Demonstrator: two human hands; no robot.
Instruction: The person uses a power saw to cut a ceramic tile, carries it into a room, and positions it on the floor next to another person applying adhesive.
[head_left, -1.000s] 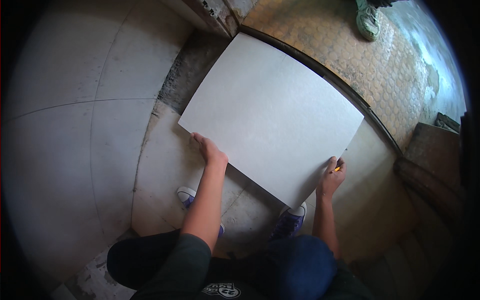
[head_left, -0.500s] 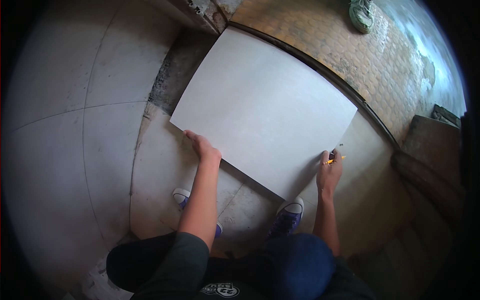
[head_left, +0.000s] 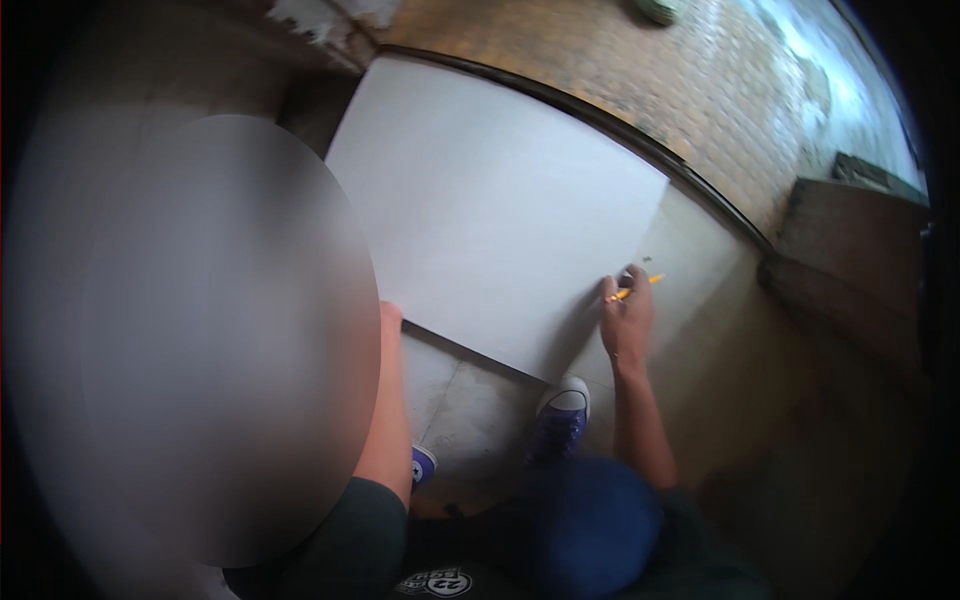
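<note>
A large pale floor tile (head_left: 490, 190) lies in front of me, its far edge along a dark strip. My right hand (head_left: 628, 315) is at the tile's right edge, with a yellow pencil (head_left: 630, 290) between its bent fingers. At the near left edge of the tile only the wrist end of my left hand (head_left: 391, 312) shows. A blurred grey oval hides its fingers, so what they do cannot be seen.
Beyond the dark strip (head_left: 590, 120) is a brown textured floor (head_left: 560, 60) with another person's shoe (head_left: 658, 10). My purple shoes (head_left: 563, 415) stand just short of the tile's near edge. A dark block-like object (head_left: 850, 240) is at the right.
The view has shifted, so the tile and my right hand appear farther left and higher. The grey oval now covers my left hand's fingers. The pencil stays in my right hand.
</note>
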